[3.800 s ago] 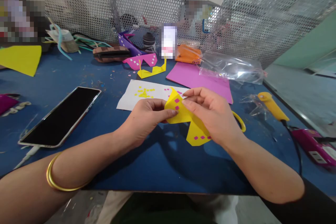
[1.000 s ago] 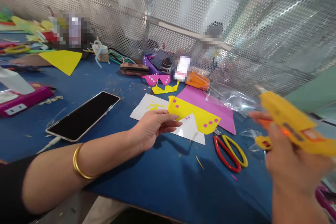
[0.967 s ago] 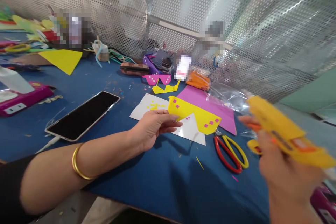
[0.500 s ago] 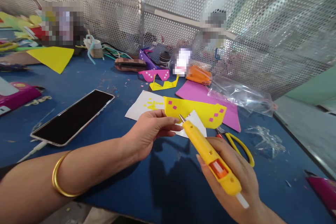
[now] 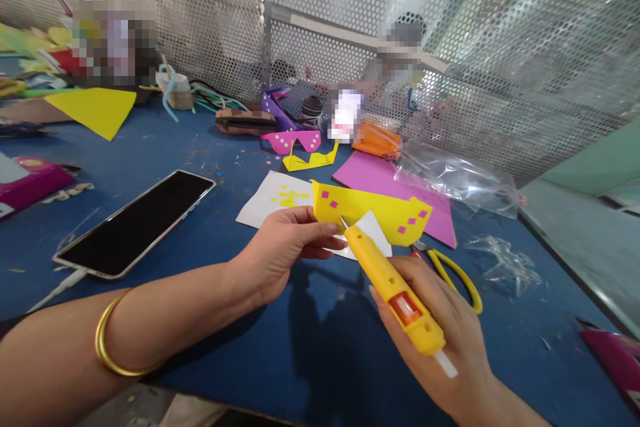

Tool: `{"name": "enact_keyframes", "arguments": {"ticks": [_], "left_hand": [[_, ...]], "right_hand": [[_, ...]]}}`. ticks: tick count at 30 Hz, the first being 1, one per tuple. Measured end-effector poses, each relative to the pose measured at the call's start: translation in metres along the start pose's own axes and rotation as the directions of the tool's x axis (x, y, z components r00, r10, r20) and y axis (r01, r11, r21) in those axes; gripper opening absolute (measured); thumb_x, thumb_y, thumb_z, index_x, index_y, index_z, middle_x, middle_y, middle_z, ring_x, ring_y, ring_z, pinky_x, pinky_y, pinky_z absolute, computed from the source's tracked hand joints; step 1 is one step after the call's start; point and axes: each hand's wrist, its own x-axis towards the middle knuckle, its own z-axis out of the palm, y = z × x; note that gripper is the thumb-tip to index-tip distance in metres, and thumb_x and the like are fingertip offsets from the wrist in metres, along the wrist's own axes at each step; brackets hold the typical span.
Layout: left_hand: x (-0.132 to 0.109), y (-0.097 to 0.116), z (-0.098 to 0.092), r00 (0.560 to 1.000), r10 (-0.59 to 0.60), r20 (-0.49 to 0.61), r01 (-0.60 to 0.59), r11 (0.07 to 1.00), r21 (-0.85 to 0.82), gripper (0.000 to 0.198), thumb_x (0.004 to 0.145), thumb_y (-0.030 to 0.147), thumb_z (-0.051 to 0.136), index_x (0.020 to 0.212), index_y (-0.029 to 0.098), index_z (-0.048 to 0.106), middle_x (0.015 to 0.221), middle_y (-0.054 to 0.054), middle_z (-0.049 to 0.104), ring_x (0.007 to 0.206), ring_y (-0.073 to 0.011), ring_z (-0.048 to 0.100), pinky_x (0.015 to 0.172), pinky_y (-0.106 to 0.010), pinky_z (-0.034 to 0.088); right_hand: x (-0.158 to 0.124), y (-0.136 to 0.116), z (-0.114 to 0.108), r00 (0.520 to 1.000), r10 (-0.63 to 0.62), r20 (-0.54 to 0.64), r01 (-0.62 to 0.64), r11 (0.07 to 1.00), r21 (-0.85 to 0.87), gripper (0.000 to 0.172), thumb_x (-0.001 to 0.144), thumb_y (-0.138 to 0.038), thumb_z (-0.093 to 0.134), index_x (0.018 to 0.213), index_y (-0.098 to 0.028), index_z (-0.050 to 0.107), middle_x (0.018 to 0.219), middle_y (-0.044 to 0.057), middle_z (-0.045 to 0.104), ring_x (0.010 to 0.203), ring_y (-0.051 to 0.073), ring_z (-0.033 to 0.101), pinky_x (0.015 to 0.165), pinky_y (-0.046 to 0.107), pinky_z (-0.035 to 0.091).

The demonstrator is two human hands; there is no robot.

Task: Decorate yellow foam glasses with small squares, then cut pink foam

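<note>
My left hand (image 5: 287, 247) pinches the lower left part of yellow paper glasses (image 5: 370, 205), which carry small pink squares at both ends. In my right hand (image 5: 445, 327) is a yellow hot glue gun (image 5: 387, 280), its metal nozzle close to the glasses just beside my left fingertips; whether it touches them I cannot tell. A clear glue stick (image 5: 447, 363) pokes out of its rear. Behind the glasses lies white paper (image 5: 260, 203) bearing small yellow pieces, and a pink sheet (image 5: 400, 180) lies further back. Yellow-handled scissors (image 5: 457, 277) rest partly hidden behind my right hand.
A phone (image 5: 137, 223) with a cable lies at left. Pink glasses (image 5: 293, 141) and smaller yellow glasses (image 5: 311, 160) sit further back, near a brown case (image 5: 245, 122) and an orange pouch (image 5: 377, 140). Clear plastic (image 5: 457, 177) lies at right. A perforated metal screen (image 5: 200, 7) bounds the table.
The glue gun has shifted slightly left and up, its rear end most, with my right hand. My left hand keeps its pinch on the glasses. The whole view has shifted a little.
</note>
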Motion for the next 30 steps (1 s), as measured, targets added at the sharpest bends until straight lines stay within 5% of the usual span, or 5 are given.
{"name": "enact_keyframes", "arguments": {"ticks": [30], "left_hand": [[-0.0001,0.0011,0.0026,1.0,0.003,-0.011,-0.002,1.0,0.026,0.008,0.072,0.014,0.076,0.079,0.015,0.075,0.08,-0.002,0.076,0.065,-0.0099,0.069,0.059,-0.017,0.052]], "right_hand": [[0.0007,-0.0021,-0.0029,0.998,0.053,0.019,-0.054,0.998,0.015,0.021,0.084,-0.01,0.055,0.1,-0.023,0.052,0.083,-0.003,0.06,0.069,0.012,0.057,0.061,0.024,0.044]]}}
